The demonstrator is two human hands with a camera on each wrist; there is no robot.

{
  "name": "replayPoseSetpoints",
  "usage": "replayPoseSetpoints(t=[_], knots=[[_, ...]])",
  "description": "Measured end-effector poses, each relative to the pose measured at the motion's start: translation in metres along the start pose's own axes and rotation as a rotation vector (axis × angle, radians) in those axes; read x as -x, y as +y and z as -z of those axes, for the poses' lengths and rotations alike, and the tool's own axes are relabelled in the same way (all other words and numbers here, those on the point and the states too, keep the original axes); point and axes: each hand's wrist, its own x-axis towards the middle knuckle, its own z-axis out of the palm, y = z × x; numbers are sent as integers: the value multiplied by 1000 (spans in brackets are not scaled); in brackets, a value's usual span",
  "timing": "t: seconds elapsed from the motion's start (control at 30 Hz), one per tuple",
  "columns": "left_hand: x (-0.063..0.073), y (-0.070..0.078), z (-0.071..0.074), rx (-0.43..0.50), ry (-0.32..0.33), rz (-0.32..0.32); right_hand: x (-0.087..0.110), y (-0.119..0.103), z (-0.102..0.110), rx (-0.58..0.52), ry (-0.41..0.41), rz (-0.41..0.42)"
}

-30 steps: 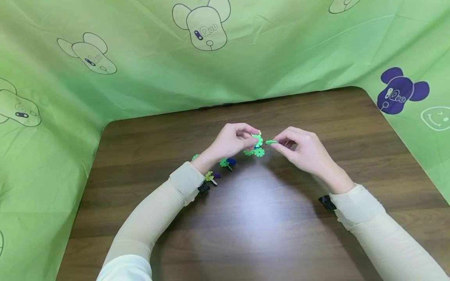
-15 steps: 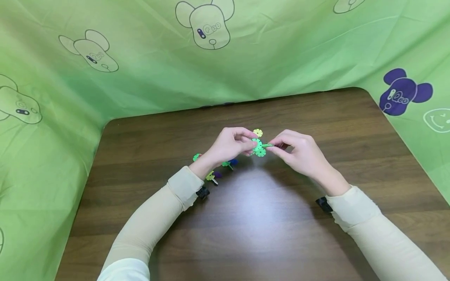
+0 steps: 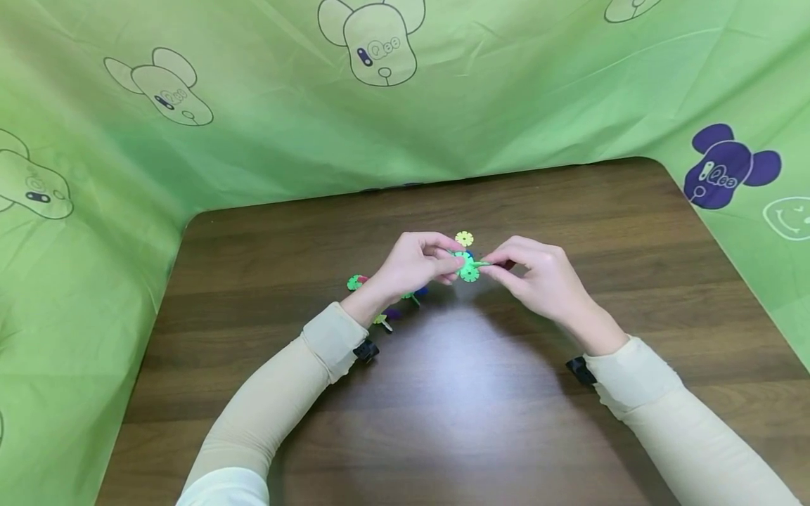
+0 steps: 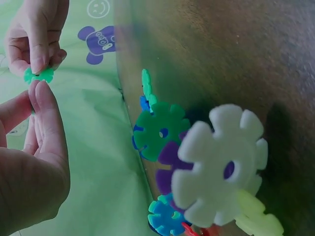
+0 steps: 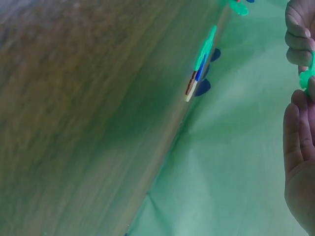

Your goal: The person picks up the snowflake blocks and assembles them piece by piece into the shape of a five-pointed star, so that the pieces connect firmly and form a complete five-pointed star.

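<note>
My left hand (image 3: 420, 267) pinches a green notched plastic disc (image 3: 463, 258) between thumb and fingers. From the other side my right hand (image 3: 541, 270) pinches a second green notched disc (image 3: 481, 263), seen edge-on, with its edge against the first one. In the left wrist view the fingertips of both hands meet closely around a green disc (image 4: 45, 74), partly covered by them. Just below the held pieces, another green disc (image 3: 470, 274) overlaps them in the head view. A yellow disc (image 3: 464, 239) lies on the table behind the hands.
Joined discs stand on the brown table (image 3: 506, 422) beside my left wrist, including a white disc (image 4: 216, 172), a dark green disc (image 4: 162, 130) and a blue disc (image 4: 167, 216). A green disc (image 3: 355, 282) lies further left. Green printed cloth (image 3: 266, 140) surrounds the table.
My right hand has moved left and slightly down, bringing its disc from apart to against the left hand's disc. The left hand has lowered slightly, and the yellow disc now shows fully.
</note>
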Motion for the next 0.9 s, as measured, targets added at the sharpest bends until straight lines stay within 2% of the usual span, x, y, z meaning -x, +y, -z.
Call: replayPoseSetpoints(t=[0.27, 0.67, 0.77, 0.9], knots=[[1, 0, -4, 10, 24, -9, 1, 3, -1, 41, 26, 103], [5, 0, -6, 50, 61, 22, -3, -2, -8, 57, 9, 160], [7, -4, -3, 44, 75, 13, -4, -2, -9, 47, -2, 155], [11, -10, 5, 38, 90, 5, -8, 2, -9, 52, -82, 98]])
